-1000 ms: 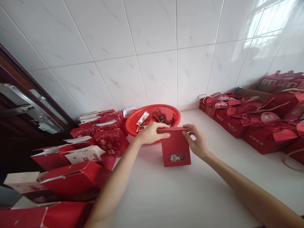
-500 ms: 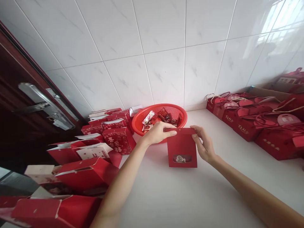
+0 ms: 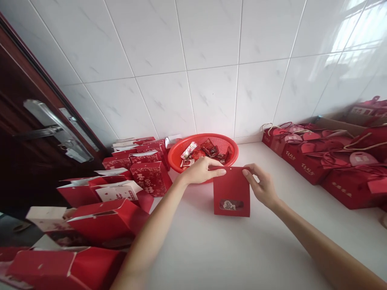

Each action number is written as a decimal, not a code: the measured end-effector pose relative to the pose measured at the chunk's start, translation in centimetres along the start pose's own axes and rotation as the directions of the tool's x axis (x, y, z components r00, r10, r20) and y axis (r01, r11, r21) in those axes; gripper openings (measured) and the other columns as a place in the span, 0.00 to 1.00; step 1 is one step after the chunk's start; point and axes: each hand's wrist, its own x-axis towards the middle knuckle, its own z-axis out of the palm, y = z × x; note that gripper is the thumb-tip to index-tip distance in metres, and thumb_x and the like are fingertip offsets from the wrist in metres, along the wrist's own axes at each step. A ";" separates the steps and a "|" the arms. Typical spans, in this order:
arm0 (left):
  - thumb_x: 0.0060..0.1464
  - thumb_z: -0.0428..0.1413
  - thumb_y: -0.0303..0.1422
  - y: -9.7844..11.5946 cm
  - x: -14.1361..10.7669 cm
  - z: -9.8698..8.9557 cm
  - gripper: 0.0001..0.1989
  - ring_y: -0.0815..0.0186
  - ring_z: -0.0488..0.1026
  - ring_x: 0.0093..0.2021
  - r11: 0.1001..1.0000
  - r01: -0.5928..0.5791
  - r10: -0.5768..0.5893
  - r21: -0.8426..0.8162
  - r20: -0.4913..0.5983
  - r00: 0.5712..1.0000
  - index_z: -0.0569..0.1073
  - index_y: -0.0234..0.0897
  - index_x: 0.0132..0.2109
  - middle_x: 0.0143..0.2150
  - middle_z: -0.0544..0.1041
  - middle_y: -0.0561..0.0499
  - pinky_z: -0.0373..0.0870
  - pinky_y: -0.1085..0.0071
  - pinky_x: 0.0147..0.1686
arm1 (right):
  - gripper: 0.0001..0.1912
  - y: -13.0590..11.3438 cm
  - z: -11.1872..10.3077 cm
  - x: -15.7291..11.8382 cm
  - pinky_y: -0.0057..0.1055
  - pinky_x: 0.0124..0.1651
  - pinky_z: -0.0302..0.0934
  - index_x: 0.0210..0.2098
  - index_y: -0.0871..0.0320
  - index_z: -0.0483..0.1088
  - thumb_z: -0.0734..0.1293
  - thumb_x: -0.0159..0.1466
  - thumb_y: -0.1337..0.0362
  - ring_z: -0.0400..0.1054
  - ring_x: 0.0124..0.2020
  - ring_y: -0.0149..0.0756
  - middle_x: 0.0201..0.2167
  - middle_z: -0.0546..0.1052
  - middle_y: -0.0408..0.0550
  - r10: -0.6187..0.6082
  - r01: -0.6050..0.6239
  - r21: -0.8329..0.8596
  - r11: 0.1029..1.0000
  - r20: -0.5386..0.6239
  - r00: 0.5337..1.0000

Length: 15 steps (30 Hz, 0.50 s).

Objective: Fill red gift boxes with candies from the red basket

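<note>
A red paper gift box (image 3: pixel 231 186) with a small clear window low on its front stands upright on the white tabletop. White lettering shows through that window. My left hand (image 3: pixel 203 171) pinches the box's top left corner, thumb on the near face and fingers behind. At the top right corner, my right hand (image 3: pixel 261 184) grips the same edge between thumb and fingers. Just behind the box sits a red plastic basket (image 3: pixel 231 141) of wrapped sweets (image 3: pixel 208 148), partly covered by my left hand.
Several red and white gift boxes (image 3: pixel 148 179) stand in rows at the left, some with open tops. On the right are several red boxes (image 3: pixel 311 163) with cord handles, close to a brown carton (image 3: pixel 341 125). A tiled wall (image 3: pixel 211 96) rises behind; a dark door (image 3: pixel 18 149) is at left.
The box's top flap, folded toward me earlier, now stands up in line with the front face. Both hands keep hold of the top corners. The view has shifted slightly.
</note>
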 end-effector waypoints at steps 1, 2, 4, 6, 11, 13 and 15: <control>0.60 0.57 0.42 0.0 0.0 -0.2 0.15 0.59 0.78 0.43 1.000 -0.007 0.007 0.011 0.026 1.000 0.82 0.36 0.44 0.42 0.84 0.49 0.72 0.70 0.42 | 0.13 0.0 -0.2 0.1 0.29 0.29 0.63 0.35 0.54 0.68 0.61 0.71 0.55 0.69 0.28 0.32 0.28 0.75 0.44 -0.001 0.001 -0.004 1.000 0.004 1.000; 0.61 0.56 0.43 -0.1 -0.1 -0.3 0.16 0.60 0.78 0.41 1.000 -0.013 0.012 0.018 0.042 0.999 0.82 0.35 0.42 0.40 0.83 0.50 0.71 0.70 0.40 | 0.13 -0.1 -0.3 0.2 0.29 0.30 0.64 0.34 0.54 0.68 0.61 0.71 0.54 0.69 0.28 0.33 0.28 0.76 0.44 -0.001 0.001 -0.009 1.000 0.010 1.000; 0.61 0.55 0.43 -0.1 -0.1 -0.3 0.17 0.62 0.77 0.37 1.000 -0.016 0.016 0.021 0.029 0.999 0.82 0.34 0.40 0.36 0.82 0.50 0.69 0.71 0.37 | 0.14 -0.2 -0.8 0.5 0.31 0.34 0.65 0.33 0.54 0.68 0.61 0.71 0.53 0.68 0.29 0.34 0.28 0.76 0.45 0.008 -0.007 -0.017 1.000 0.038 0.999; 0.61 0.55 0.42 -0.1 0.1 0.1 0.16 0.62 0.76 0.36 0.999 -0.028 0.028 0.028 -0.020 0.999 0.81 0.34 0.39 0.36 0.82 0.51 0.68 0.71 0.36 | 0.15 -0.2 -1.4 0.9 0.32 0.37 0.66 0.33 0.54 0.70 0.62 0.70 0.52 0.69 0.31 0.35 0.29 0.76 0.46 0.028 -0.027 -0.014 1.000 0.092 0.995; 0.63 0.52 0.39 -0.3 0.8 2.2 0.15 0.63 0.76 0.36 0.985 -0.133 0.149 0.109 -0.155 0.977 0.79 0.36 0.38 0.36 0.82 0.50 0.69 0.70 0.38 | 0.17 0.1 -2.9 1.9 0.32 0.36 0.65 0.33 0.55 0.71 0.63 0.68 0.48 0.69 0.31 0.35 0.29 0.77 0.45 0.081 -0.087 0.020 0.996 0.184 0.980; 0.63 0.52 0.40 -0.4 1.2 3.2 0.15 0.63 0.76 0.37 0.981 -0.158 0.180 0.116 -0.204 0.962 0.78 0.36 0.37 0.36 0.82 0.49 0.71 0.69 0.39 | 0.19 0.2 -3.5 2.0 0.31 0.34 0.64 0.30 0.56 0.70 0.64 0.68 0.48 0.69 0.29 0.34 0.26 0.76 0.44 0.110 -0.117 0.023 0.993 0.196 0.974; 0.63 0.52 0.41 -0.4 1.5 3.8 0.15 0.61 0.77 0.41 0.983 -0.164 0.178 0.077 -0.249 0.952 0.78 0.36 0.39 0.40 0.82 0.47 0.72 0.68 0.43 | 0.19 0.2 -4.0 2.0 0.31 0.33 0.63 0.29 0.56 0.70 0.64 0.67 0.47 0.69 0.29 0.34 0.25 0.75 0.44 0.134 -0.140 0.017 0.990 0.191 0.972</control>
